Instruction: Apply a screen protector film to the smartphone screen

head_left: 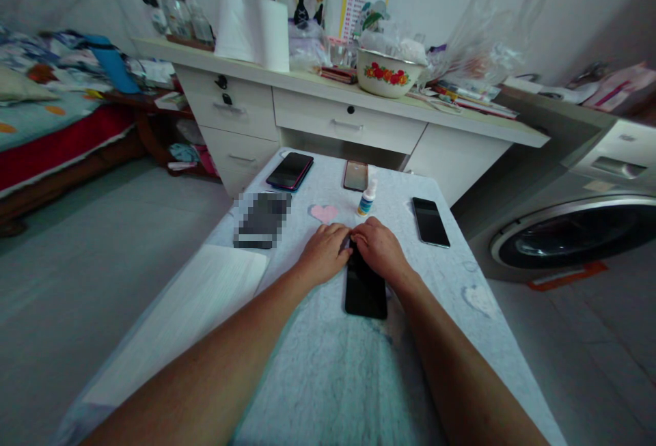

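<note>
A black smartphone lies screen up on the cloth-covered table, its lower end towards me. At its far left corner, my left hand is closed, with thumb and fingers against the edge. Over the far end of the screen bends my right hand, its curled fingers pressed together at the top edge. The two hands meet there and cover that end of the phone. Whether anything thin is between the fingertips cannot be seen. Just beyond the hands stands a small white spray bottle with a blue and yellow label.
Another phone lies at the right, and a dark phone at the far left. A phone case is at the back. A pixelated dark item and white paper lie left. Behind are drawers; a washing machine stands right.
</note>
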A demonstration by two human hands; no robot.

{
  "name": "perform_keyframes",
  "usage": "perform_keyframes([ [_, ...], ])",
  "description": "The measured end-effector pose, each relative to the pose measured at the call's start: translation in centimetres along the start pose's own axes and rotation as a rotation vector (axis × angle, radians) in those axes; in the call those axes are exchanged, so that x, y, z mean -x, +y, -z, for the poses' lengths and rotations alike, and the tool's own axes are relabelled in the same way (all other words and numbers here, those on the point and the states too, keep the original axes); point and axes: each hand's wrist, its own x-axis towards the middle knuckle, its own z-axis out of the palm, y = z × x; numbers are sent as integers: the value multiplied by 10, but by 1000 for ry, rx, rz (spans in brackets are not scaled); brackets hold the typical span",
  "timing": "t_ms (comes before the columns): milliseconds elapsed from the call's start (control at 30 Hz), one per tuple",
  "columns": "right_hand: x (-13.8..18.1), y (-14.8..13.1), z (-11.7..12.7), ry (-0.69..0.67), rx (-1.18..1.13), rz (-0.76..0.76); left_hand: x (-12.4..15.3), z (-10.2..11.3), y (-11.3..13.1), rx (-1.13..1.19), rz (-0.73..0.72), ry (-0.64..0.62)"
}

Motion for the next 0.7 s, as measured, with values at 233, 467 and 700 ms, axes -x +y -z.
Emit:
perform_keyframes([
  [233, 0, 0, 0, -15, 12, -8, 0, 0, 0, -1, 12, -5],
  [467, 2, -1, 5, -41, 25, 33, 0, 2, 1, 3, 4, -9],
  [700, 3, -2, 8, -74, 30, 21, 0, 1, -1, 10, -12, -3],
])
